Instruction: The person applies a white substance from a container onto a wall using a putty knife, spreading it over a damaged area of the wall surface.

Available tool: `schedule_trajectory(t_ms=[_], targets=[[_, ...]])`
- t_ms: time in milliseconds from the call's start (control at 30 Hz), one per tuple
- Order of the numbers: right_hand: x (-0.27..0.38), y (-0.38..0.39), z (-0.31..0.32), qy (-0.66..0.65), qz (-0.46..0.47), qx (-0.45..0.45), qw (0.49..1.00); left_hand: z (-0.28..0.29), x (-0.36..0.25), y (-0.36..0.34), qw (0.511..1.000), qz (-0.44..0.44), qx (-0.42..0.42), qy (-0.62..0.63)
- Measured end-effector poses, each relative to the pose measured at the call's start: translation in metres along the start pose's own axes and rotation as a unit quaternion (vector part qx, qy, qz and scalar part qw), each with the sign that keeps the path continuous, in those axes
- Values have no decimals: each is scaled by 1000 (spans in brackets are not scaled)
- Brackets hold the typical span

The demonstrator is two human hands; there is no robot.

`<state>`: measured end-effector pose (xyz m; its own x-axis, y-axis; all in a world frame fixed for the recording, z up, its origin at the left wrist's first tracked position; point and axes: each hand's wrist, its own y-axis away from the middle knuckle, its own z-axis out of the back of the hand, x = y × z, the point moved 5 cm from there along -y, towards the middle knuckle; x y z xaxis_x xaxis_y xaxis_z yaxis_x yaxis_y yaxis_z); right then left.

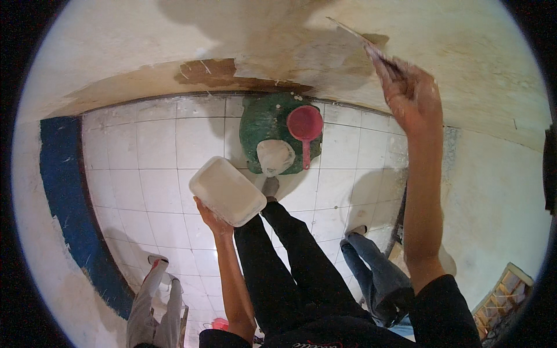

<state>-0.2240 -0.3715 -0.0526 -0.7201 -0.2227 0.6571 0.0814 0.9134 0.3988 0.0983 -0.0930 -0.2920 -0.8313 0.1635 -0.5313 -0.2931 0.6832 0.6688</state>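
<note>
My left hand (213,220) grips the edge of a white rectangular tub (227,191), which I hold in front of my legs. Pale, smooth material lies inside it. Raised to the upper right, my right hand (411,90) is closed around a putty knife (351,31). The thin blade points up and left, close to the wall (116,52); whether it touches cannot be told. Damp-looking darker patches and a bare brown patch (209,72) mark that wall.
A green stool (250,130) by the wall's foot bears a pink dipper (305,123) and a plastic bag of white material (276,156). People in grey trousers (152,301) and jeans (374,278) stand to either side. A wooden-framed item (503,298) leans at right.
</note>
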Motion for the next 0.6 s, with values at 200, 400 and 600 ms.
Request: schedule_trajectory(t_ms=[200, 400, 600], targets=[[-77, -12, 91, 30, -31, -136, 990, 26, -12, 13, 993, -66, -54, -80], [-112, -160, 234, 483, 92, 110, 864, 16, -4, 3, 999, 16, -46, 5], [-71, -152, 163, 435, 65, 99, 892, 36, -8, 9, 996, -11, -68, -60]])
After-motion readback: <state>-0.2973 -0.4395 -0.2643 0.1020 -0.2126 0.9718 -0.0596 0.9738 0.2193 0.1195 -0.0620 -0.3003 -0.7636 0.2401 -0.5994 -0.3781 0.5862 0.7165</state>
